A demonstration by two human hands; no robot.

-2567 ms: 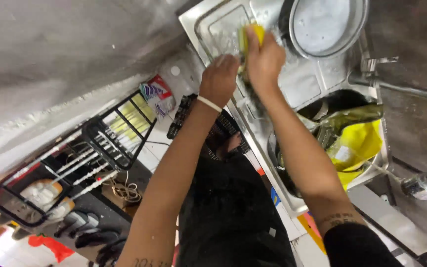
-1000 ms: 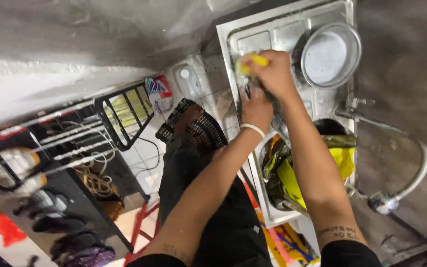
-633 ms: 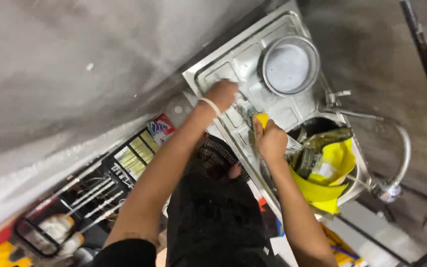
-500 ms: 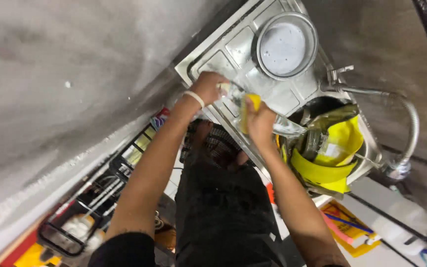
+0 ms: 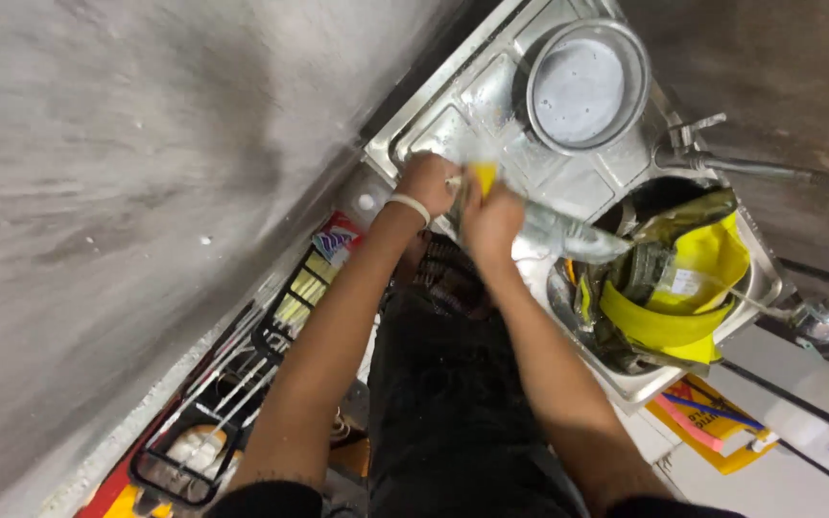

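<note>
Head view. Both hands work over the steel drainboard [image 5: 491, 105], just left of the sink basin. My right hand [image 5: 491, 219] is clenched on a yellow sponge [image 5: 484, 176]; my left hand [image 5: 427, 182] is beside it, grip unclear through blur. Judged step: scrubbing. The next move calls for steady pressure, clear of the round steel bowl [image 5: 582, 84].

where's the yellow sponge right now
In the head view the yellow sponge sits upper centre, gripped by the right hand, beside the left hand, over the steel drainboard below the round bowl.
</note>
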